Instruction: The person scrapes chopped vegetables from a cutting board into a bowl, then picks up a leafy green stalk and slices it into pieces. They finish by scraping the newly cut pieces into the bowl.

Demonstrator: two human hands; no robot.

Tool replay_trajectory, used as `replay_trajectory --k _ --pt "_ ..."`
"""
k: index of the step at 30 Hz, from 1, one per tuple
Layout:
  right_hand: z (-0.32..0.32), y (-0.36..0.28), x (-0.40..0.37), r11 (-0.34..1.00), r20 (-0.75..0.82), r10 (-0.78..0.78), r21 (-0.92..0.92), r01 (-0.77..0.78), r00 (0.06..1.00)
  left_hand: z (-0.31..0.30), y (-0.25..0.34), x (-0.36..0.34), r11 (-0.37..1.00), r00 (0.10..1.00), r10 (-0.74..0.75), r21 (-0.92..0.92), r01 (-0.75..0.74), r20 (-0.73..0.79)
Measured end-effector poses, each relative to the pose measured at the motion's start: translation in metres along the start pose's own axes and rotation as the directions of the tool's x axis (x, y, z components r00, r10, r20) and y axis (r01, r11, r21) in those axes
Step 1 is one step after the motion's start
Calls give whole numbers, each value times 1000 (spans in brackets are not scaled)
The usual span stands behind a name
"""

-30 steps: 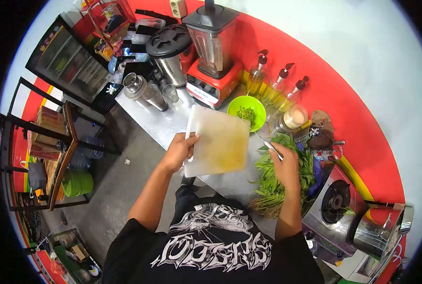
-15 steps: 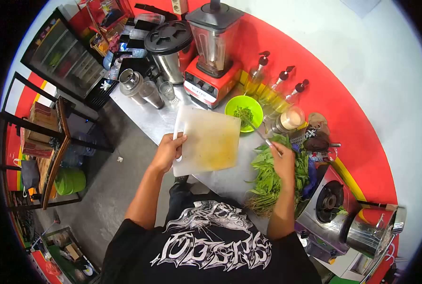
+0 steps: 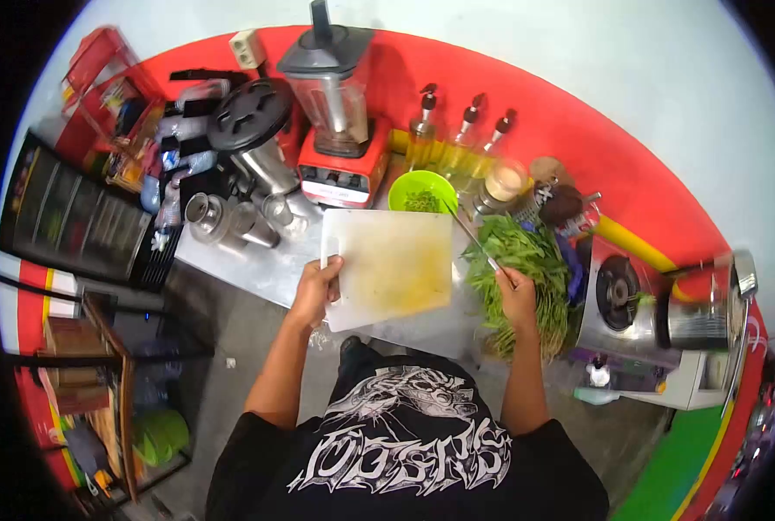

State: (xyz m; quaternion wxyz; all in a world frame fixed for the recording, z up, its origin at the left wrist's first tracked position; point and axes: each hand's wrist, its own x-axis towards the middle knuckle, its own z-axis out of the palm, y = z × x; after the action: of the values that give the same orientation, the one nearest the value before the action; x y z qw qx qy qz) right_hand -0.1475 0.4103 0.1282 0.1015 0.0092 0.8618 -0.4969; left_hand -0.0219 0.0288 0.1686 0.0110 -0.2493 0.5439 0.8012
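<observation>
My left hand [image 3: 316, 291] is closed around the handle edge of a white cutting board [image 3: 387, 269], raised above the metal counter. A yellowish stain marks its surface. In my right hand [image 3: 518, 300] is a knife [image 3: 472, 233], gripped by its handle, with the blade angled up toward the right side of a lime green bowl [image 3: 447, 193]. Chopped greens [image 3: 420, 201] lie inside that bowl, whose near part is hidden behind the board. A large bunch of leafy greens [image 3: 526, 278] rests on the counter beside and beneath my right hand.
A red blender [image 3: 342, 165] stands behind the bowl, with pump bottles [image 3: 422, 130] along the wall. Metal shakers [image 3: 222, 221] and a glass [image 3: 279, 211] sit to the left on the counter [image 3: 231, 269]. On the right are a stove burner [image 3: 618, 291] and a steel pot [image 3: 700, 317].
The head view has turned, shifting the surroundings. The board now overlaps the near part of the bowl, where before it was apart to the left. Both hands keep their grips.
</observation>
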Motion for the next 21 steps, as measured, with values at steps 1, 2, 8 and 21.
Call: replay_trajectory --k 1,2,8,21 --pt "0 -2 -11 1000 -30 11 5 -11 999 0 -1 6 1000 998 -15 -12 16 54" --pt "1 -4 -22 1000 -60 24 8 -24 998 1 -1 10 999 994 -34 -24 36 108" --pt "25 7 -89 989 -174 147 37 -142 974 -10 -10 32 991 949 -100 112 69 298" --pt "105 16 -171 967 -324 232 -21 -252 917 -36 -57 53 960 907 -266 179 217 327"
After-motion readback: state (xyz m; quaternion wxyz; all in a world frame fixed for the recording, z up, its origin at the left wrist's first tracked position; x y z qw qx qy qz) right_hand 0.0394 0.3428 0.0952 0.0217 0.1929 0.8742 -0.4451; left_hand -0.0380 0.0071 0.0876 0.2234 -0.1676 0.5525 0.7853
